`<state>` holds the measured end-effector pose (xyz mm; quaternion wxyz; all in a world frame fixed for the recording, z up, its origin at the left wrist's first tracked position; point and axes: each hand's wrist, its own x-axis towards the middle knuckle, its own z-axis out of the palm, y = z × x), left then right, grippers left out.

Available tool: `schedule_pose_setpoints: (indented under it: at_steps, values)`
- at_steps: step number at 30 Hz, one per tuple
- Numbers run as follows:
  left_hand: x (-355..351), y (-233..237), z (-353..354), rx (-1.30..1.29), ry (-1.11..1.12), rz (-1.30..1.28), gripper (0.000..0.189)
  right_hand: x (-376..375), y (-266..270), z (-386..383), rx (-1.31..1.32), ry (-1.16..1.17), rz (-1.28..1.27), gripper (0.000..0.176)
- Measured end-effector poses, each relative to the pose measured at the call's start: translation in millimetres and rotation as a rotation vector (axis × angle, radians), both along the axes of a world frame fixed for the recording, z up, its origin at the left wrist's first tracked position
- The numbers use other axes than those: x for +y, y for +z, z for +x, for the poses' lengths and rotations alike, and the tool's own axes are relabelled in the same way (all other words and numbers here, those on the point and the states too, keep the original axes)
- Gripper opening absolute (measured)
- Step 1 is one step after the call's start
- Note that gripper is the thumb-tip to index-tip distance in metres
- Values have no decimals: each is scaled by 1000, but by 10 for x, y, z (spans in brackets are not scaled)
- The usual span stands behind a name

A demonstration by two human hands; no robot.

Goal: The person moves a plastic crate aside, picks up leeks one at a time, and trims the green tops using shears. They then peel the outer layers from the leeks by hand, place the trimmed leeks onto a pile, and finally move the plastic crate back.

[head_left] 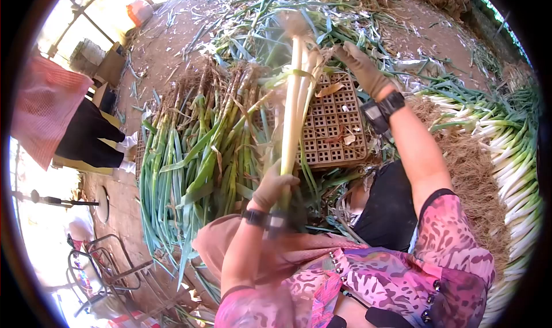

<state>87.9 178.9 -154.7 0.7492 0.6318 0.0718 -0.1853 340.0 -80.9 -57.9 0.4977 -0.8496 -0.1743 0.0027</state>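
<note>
While closed, left hand point(274, 188) around stalks point(293, 109).

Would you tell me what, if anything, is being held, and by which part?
The left hand holds pale stalks low down, roots up; whether the right hand touches them is unclear.

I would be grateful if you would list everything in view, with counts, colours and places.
Held stalks: a few, pale with brown roots, upright at centre
Untrimmed stalks: many, green, heaped left of centre
Grid crate: one visible, tan, beside the held stalks
White-stemmed stalks: many, white and green, lined along the right
Loose leaves: many, green, across the top
Boxes: several, brown, upper left
Round base: one, greyish, left
Tubular frame: count unclear, dark, lower left
Co-worker: one, pink and black clothing, left
Left hand: one, tan-gloved, gripping the held stalks
Right hand: one, tan-gloved, near their roots
</note>
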Motion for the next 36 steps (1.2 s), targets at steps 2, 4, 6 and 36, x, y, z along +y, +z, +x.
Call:
schedule_pose_setpoints:
  at_steps: [2, 4, 6, 36]
  values:
    - [55, -25, -81, -13, -40, -37, 42, 114, -15, 81, 17, 24, 56, 114]
    - [48, 126, -104, 34, -14, -27, 42, 386, 1, -58, 80, 111, 199, 98]
    - [82, 75, -91, -5, 0, 0, 40, 675, -304, -141, 197, 290, 238, 76]
    - [1157, -8, 397, 10, 890, -87, 26, 1305, -275, 1880, -348, 57, -229, 61]
